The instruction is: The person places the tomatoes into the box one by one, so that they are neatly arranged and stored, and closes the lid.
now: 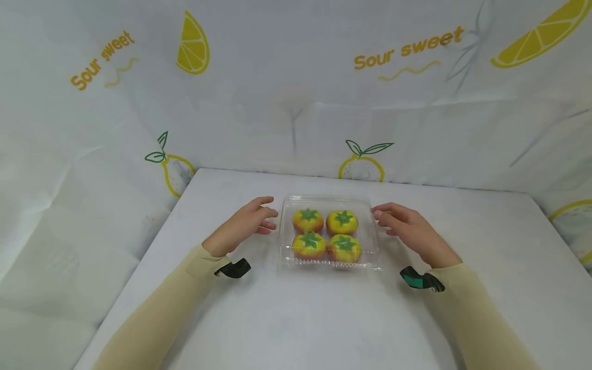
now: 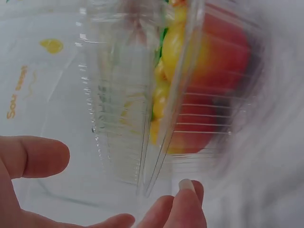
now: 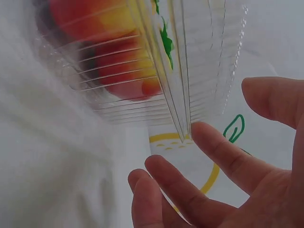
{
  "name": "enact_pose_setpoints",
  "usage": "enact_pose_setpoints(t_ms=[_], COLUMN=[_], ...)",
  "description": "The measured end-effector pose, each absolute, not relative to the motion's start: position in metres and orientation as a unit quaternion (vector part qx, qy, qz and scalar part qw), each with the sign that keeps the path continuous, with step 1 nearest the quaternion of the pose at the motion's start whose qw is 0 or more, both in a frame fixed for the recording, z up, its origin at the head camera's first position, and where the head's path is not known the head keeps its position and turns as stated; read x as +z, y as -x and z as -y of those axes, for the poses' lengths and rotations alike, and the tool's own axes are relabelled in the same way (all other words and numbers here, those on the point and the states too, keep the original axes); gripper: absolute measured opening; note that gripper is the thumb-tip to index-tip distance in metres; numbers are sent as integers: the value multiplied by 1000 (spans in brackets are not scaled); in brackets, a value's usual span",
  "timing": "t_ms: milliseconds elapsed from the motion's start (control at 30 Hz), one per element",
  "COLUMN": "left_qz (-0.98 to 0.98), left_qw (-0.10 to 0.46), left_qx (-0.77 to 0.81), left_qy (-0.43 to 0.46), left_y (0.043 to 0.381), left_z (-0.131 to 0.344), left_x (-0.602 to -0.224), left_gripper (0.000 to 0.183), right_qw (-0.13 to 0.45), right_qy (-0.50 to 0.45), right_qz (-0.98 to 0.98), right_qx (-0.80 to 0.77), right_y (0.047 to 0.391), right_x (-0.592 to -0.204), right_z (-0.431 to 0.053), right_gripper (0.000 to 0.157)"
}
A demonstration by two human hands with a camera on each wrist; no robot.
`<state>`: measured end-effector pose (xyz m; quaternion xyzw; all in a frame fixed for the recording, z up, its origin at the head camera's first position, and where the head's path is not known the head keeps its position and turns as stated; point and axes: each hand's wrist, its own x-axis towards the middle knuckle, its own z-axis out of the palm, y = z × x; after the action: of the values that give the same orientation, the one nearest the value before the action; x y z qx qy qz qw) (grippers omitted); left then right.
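Observation:
A clear plastic clamshell box (image 1: 326,199) sits on the white table, its lid over several yellow-red fruits (image 1: 344,248) with green leafy tops, which look like persimmons. To its left is my left hand (image 1: 245,224), fingers loosely spread and apart from the box wall. My right hand (image 1: 413,232) is at the box's right side with its fingers relaxed. In the right wrist view, the index fingertip is at the corner of the box's rim (image 3: 178,109); whether it touches, I cannot tell. Neither hand holds anything.
The white table (image 1: 287,318) ends at a back edge against a white cloth (image 1: 259,113) printed with lemons and "Sour sweet" lettering. A dark strap piece (image 1: 235,268) hangs at the left wrist, and a black and green one (image 1: 422,280) at the right.

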<state>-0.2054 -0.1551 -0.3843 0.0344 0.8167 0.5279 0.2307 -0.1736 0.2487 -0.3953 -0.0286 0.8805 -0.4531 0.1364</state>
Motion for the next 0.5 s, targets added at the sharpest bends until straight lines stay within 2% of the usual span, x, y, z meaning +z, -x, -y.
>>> enact_pose_setpoints(t_ms=[167, 367, 500], left_qz=[-823, -829, -824], left_qw=[249, 266, 273], left_qx=[509, 487, 492], left_qy=[-42, -61, -70], left_y=[190, 175, 169], left_z=[158, 158, 160], left_x=[-395, -401, -401], left_gripper=[69, 63, 57], right_qw=[134, 142, 155], right_qy=[37, 36, 48], right_qz=[-886, -885, -896], right_qx=[-443, -441, -413], right_y=[163, 146, 133], right_x=[-396, -397, -399], right_z=[-250, -252, -251], right_gripper=[61, 72, 72])
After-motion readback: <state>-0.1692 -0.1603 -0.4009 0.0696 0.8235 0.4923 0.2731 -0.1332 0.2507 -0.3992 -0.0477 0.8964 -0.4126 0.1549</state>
